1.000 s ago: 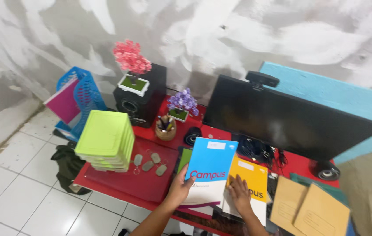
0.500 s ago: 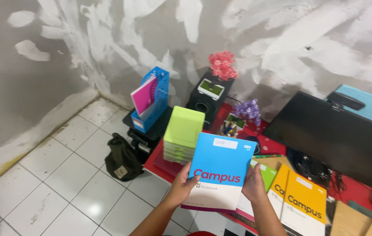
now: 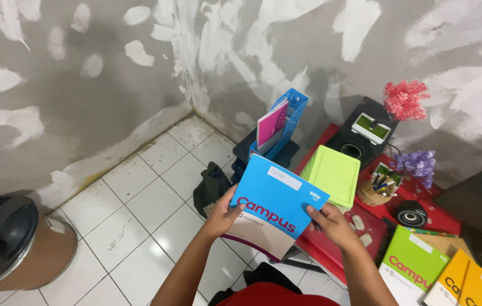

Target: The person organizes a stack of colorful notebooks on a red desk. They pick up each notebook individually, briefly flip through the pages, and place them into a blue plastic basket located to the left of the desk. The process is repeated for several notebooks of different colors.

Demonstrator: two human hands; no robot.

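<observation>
Hands gripped one blue notebook (image 3: 275,207) from both sides: the left hand (image 3: 222,214) was clamped on its left edge, thumb over the cover, and the right hand (image 3: 331,224) was clamped on its right edge. The notebook was held tilted in the air, above the white tiled floor (image 3: 139,209) and just beside the corner of the red table (image 3: 331,255).

On the table lay one green notebook (image 3: 413,266) and two yellow notebooks (image 3: 473,289) at the lower right, partly cut off by the frame. One stack of lime-green boxes (image 3: 334,175) stood near the corner, with one pen cup (image 3: 374,190), one purple flower pot (image 3: 416,164), one black speaker (image 3: 360,139) carrying one pink flower pot (image 3: 402,102), and one small round speaker (image 3: 411,214) behind it. One blue file rack (image 3: 283,124) holding a pink folder stood further left, one dark bag (image 3: 209,190) lay on the floor below it, and one lidded bin (image 3: 14,243) sat at the far left. Grey walls with white plaster patches met in a corner.
</observation>
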